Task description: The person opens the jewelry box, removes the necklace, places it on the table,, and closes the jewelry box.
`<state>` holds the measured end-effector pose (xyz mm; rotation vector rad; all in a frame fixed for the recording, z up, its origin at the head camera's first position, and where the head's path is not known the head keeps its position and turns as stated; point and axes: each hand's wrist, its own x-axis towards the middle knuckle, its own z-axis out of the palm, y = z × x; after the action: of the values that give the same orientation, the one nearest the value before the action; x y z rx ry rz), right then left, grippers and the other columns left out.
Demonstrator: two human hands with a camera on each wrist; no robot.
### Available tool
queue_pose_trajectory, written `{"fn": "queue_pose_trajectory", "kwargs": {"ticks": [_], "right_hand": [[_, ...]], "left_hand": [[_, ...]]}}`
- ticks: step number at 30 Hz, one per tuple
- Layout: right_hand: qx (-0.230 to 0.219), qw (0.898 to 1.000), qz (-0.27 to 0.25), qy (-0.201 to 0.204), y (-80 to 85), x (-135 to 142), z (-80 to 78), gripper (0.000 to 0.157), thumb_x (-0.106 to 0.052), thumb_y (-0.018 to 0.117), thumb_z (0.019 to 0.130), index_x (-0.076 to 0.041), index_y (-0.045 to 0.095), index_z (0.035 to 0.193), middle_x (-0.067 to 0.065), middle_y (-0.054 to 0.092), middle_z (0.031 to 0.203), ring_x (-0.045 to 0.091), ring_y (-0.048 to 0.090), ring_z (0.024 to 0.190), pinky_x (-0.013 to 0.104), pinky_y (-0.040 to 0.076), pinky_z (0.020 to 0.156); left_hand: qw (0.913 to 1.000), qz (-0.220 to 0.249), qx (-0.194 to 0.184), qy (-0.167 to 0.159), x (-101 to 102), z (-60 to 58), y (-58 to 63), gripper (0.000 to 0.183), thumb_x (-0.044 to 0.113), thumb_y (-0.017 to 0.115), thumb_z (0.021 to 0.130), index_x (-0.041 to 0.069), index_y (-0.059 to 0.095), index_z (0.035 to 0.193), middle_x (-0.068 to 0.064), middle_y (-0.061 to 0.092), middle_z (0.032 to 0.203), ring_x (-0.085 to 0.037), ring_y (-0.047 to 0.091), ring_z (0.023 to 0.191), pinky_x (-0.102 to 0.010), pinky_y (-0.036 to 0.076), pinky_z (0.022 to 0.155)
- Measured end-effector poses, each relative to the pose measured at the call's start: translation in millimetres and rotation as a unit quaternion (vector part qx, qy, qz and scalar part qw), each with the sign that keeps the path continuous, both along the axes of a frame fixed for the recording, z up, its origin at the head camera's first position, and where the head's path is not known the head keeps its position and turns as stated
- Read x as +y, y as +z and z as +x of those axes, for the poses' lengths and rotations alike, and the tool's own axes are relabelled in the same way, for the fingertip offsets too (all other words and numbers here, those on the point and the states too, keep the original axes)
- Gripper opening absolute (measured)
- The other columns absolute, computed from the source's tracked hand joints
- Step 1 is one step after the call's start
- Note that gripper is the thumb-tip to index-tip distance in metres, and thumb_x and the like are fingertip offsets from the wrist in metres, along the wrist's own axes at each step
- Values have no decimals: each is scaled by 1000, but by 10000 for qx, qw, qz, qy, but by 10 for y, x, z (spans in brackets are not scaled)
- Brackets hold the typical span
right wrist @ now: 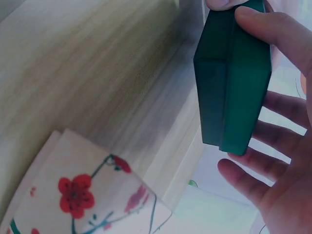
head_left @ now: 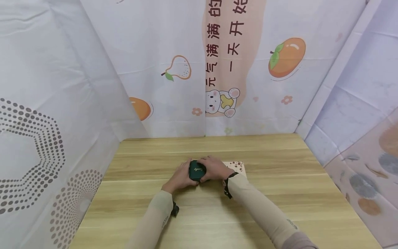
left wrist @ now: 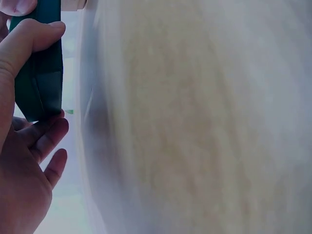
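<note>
A small dark green box (head_left: 196,170) with gold lettering on top is held between both hands over the middle of the table. My left hand (head_left: 181,176) grips its left side, with the thumb at the near edge and fingers round the far side. From the right, my right hand (head_left: 216,168) grips it likewise, its thumb lying along the green box (right wrist: 248,92) in the right wrist view. A seam runs round the box's sides. In the left wrist view, the left thumb (left wrist: 41,36) presses the box near the other hand's thumb.
A cream, flower-printed flat piece (head_left: 239,167) with red blossoms lies on the table, partly under the right hand and wrist. The wood-grain table (head_left: 140,207) ends at a printed curtain (head_left: 180,124) behind, with more curtains at both sides.
</note>
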<state>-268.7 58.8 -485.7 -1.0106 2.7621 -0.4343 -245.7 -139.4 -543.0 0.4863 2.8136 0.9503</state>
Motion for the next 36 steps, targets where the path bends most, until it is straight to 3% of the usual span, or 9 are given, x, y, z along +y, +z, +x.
{"fn": "queue_pose_trajectory", "kwargs": {"ticks": [9, 13, 21, 30, 36], "right_hand": [[-464, 9986, 131, -196, -43, -18, -16, 85, -42, 84, 73, -16, 45, 143, 11, 48, 140, 28, 48, 124, 43, 45, 101], [-579, 9980, 140, -214, -17, -15, -11, 91, -43, 85, 71, -14, 42, 146, 12, 47, 141, 28, 50, 122, 42, 46, 99], [-704, 9971, -280, -33, -26, 81, -53, 88, -45, 81, 76, -9, 43, 146, 14, 48, 143, 28, 53, 122, 42, 46, 99], [-228, 9993, -303, 4, -51, 111, -16, 87, -48, 80, 76, -13, 43, 146, 13, 45, 146, 31, 47, 130, 45, 44, 102], [-324, 9988, -360, -7, -41, 140, -32, 86, -46, 82, 74, -14, 45, 145, 12, 45, 147, 29, 48, 130, 44, 44, 103]], "left_hand": [[9987, 404, -159, 256, -39, 1, -22, 114, 35, 87, 70, 14, 17, 157, -12, 46, 144, -33, 47, 126, -54, 40, 103], [9980, 544, -214, 236, -54, 16, -16, 113, 34, 87, 69, 12, 19, 156, -11, 46, 143, -32, 47, 125, -54, 40, 103], [9940, 1002, -380, 239, -84, 29, -4, 109, 30, 86, 71, 9, 21, 155, -11, 46, 140, -30, 48, 123, -52, 42, 101], [9948, 967, -225, 216, -66, 7, 59, 104, 30, 88, 69, 6, 30, 152, -14, 48, 136, -30, 51, 119, -49, 45, 98], [9935, 1062, -331, 255, -52, 19, 61, 99, 31, 88, 69, 11, 35, 149, -14, 48, 134, -30, 50, 119, -49, 45, 97]]}}
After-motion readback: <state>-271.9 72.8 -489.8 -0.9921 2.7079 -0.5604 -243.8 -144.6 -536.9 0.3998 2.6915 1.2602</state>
